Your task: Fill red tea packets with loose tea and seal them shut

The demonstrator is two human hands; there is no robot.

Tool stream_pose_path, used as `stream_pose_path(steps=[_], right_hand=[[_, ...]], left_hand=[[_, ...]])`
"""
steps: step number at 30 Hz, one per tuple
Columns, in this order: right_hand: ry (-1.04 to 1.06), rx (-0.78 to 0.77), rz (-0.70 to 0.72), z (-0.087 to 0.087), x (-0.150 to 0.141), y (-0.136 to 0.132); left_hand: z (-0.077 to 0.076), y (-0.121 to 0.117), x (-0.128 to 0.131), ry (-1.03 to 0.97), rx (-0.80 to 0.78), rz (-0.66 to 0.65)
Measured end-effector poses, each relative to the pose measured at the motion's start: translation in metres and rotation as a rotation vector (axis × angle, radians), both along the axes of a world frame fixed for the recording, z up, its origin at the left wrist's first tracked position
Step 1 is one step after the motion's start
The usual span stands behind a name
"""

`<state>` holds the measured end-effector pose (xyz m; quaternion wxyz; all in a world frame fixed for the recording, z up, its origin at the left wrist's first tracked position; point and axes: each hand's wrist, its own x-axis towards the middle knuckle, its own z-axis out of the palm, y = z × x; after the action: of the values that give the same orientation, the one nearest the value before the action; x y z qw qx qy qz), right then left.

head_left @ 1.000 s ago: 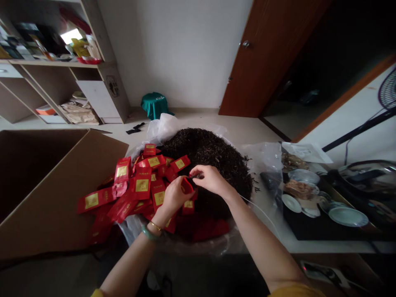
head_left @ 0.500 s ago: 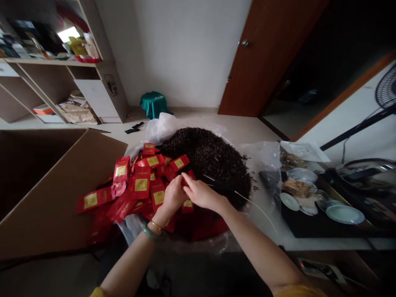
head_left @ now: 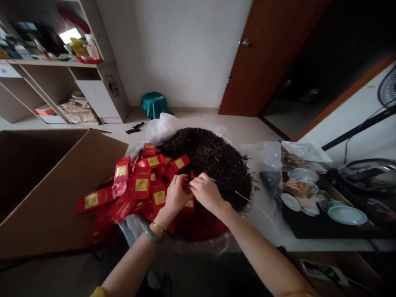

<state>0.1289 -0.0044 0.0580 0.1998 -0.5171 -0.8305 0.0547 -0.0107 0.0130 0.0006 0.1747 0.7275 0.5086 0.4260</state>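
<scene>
My left hand (head_left: 177,193) and my right hand (head_left: 206,190) are close together over the front of a heap of dark, dried leaves that look like tea (head_left: 213,154). Both are closed, fingers pinching a small red packet (head_left: 186,180) that shows only in part between them. To the left lies a pile of red packets with gold labels (head_left: 141,184), several of them overlapping the edge of the heap. Just beyond my right hand rests a dark tool with a white cord (head_left: 227,186), partly covered by that hand.
An open cardboard box (head_left: 71,185) stands at the left. Clear plastic sheeting (head_left: 261,159) lies under and around the heap. At the right are a black tray (head_left: 309,231) with dishes (head_left: 347,214) and a fan (head_left: 388,88). A green cloth-covered stool (head_left: 154,105) stands by the wall.
My hands have shifted slightly, the right one moving a little rightward, so their fingertips are farther apart. More of the red packet shows between them.
</scene>
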Motion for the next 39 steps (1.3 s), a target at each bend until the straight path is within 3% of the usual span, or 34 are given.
stream_pose_path(steps=[6,13,17,23,29,35,39], right_hand=[[0.178,-0.070,-0.050,0.013,0.024,0.012],[0.151,-0.349,-0.016,0.037,0.027,0.008],[0.133,-0.481,0.012,0.038,0.023,0.010],[0.015,-0.383,0.106,0.037,0.020,0.008],[-0.012,-0.246,-0.030,0.048,0.023,0.003],[-0.065,-0.374,0.085,0.050,0.019,0.002],[0.035,-0.328,0.107,0.048,0.023,0.002]], left_hand=[[0.016,0.007,-0.015,-0.058,-0.354,-0.167],[0.013,0.004,-0.010,-0.154,-0.519,-0.263],[0.011,-0.001,-0.004,-0.161,-0.512,-0.309],[0.010,0.000,-0.001,-0.213,-0.494,-0.319],[0.008,0.002,-0.001,-0.322,-0.511,-0.314],[0.007,0.000,0.000,-0.220,-0.414,-0.267],[0.010,0.000,-0.002,-0.214,-0.397,-0.266]])
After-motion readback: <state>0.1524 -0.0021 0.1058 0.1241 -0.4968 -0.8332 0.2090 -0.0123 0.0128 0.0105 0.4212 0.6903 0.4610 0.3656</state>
